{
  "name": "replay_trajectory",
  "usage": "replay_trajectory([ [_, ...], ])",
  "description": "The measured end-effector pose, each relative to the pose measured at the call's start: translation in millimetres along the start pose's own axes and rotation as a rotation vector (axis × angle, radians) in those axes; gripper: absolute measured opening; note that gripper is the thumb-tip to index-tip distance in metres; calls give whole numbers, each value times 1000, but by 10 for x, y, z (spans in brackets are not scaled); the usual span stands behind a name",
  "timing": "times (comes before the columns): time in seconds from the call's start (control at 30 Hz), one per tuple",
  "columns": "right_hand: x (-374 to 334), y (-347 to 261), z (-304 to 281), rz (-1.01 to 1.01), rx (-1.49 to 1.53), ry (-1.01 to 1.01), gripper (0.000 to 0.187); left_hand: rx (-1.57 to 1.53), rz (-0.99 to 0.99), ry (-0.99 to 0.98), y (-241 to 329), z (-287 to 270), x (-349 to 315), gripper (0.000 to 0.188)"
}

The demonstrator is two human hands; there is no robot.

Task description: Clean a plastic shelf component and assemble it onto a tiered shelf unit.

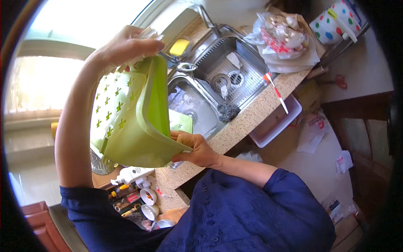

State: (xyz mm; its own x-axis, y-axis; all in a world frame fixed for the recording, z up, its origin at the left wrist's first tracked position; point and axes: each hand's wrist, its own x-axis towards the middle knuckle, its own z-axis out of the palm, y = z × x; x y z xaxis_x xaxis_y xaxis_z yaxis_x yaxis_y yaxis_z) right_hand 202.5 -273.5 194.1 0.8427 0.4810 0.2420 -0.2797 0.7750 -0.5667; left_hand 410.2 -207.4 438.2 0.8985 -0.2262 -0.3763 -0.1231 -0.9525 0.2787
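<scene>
A light green plastic basket (134, 143) with cut-out shapes in its side is held tilted up in front of the sink. My left hand (130, 47) is at its upper end, fingers closed on a crumpled white cloth or tissue (147, 33) against the basket. At the lower rim, my right hand (199, 152) grips the basket with the thumb outside and fingers at the inner side. Behind the basket, the left sink bowl (184, 94) is wet and partly hidden. Another light green piece (181, 122) with cut-outs lies in that bowl.
The right sink bowl (247, 50) holds a drain strainer. A dark scrubber (228, 111) and a red-and-white brush (277, 93) sit by the counter edge. A yellow sponge (179, 47) is near the faucet (212, 25). Bagged food (285, 38) stands right; bottles and cups (149, 196) stand lower left.
</scene>
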Motion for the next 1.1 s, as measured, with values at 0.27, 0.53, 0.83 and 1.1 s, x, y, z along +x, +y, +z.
replay_trajectory([
  [0.27,-146,4,-202,92,102,125,21,66,-160,-288,153,448,711,50],
  [0.53,-340,9,-516,171,147,140,36,109,-193,-366,146,973,1190,52],
  [0.83,-548,144,-638,318,130,129,48,83,-2,-361,-148,1283,1347,32],
  [1.1,-630,-19,-852,220,455,110,44,76,-289,-331,460,1119,1191,50],
])
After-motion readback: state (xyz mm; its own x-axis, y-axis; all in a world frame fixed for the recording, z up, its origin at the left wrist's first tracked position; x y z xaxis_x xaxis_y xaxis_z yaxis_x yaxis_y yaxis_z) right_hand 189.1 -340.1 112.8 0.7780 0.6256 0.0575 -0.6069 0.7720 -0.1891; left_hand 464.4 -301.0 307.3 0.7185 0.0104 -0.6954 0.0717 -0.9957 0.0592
